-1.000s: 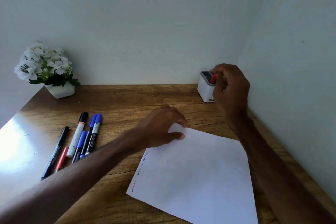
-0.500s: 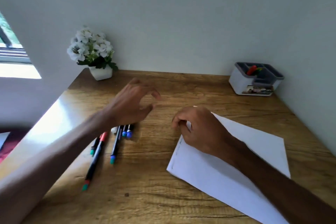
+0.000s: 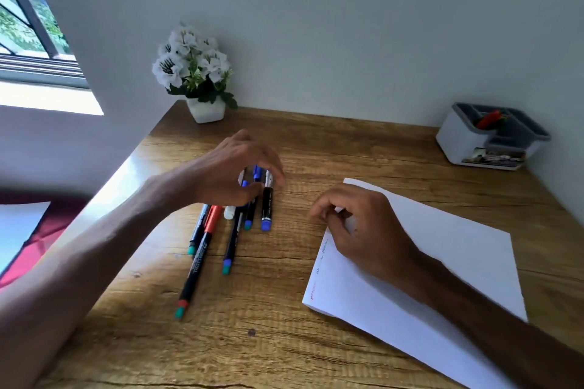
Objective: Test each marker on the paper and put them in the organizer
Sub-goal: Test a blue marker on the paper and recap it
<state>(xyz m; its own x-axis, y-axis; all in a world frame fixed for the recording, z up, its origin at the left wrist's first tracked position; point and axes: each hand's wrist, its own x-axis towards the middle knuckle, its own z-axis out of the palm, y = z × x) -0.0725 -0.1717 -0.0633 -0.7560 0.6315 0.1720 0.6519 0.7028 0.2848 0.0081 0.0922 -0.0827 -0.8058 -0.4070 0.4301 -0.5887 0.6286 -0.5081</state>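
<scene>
Several markers lie side by side on the wooden desk: a long black one with a red band (image 3: pixel 199 262), a thin blue one (image 3: pixel 230 243) and a black one with a blue end (image 3: pixel 267 205). My left hand (image 3: pixel 227 174) arches over their far ends, fingers apart and thumb touching them, lifting none. My right hand (image 3: pixel 357 227) rests curled on the top-left corner of the white paper (image 3: pixel 442 262), pinching that corner. Short scribbles run down the paper's left edge. The grey-and-white organizer (image 3: pixel 458 139) stands at the back right with a red marker (image 3: pixel 489 119) in it.
A white pot of white flowers (image 3: pixel 199 73) stands at the back left of the desk (image 3: pixel 284 341), against the wall. A window is at the far left. Beyond the desk's left edge lie a red cloth (image 3: pixel 38 240) and a pale sheet (image 3: pixel 19 224).
My right hand left the organizer, where the red marker stays, and came down onto the paper's corner. My left hand let go of the paper and moved left over the markers.
</scene>
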